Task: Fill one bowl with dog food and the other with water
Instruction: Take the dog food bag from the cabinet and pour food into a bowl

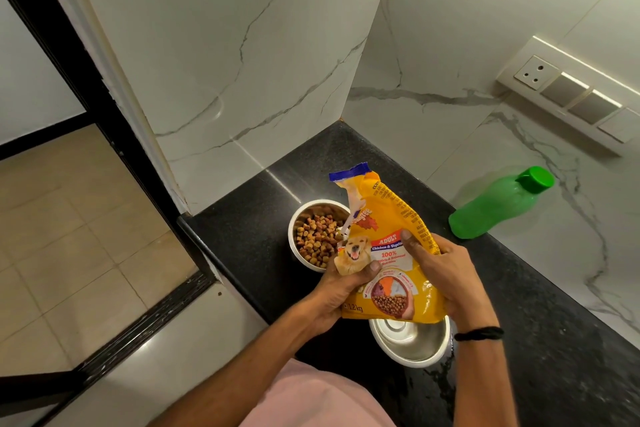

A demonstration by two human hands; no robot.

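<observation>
I hold a yellow dog food bag (384, 246) upright over the black counter, its torn blue top pointing away from me. My left hand (341, 291) grips its lower left side and my right hand (440, 267) grips its right side. Just behind the bag stands a steel bowl (313, 236) holding brown kibble, partly hidden by the bag. A second steel bowl (410, 345) sits below the bag, near me, with nothing visible in it. A green water bottle (498, 204) with a green cap leans against the marble wall at the right.
The black granite counter (536, 322) is narrow, with its left edge dropping to a tiled floor (69, 246). Marble walls close the back and right. A switch panel (575, 94) is mounted on the right wall. A black door frame (79, 87) stands at the left.
</observation>
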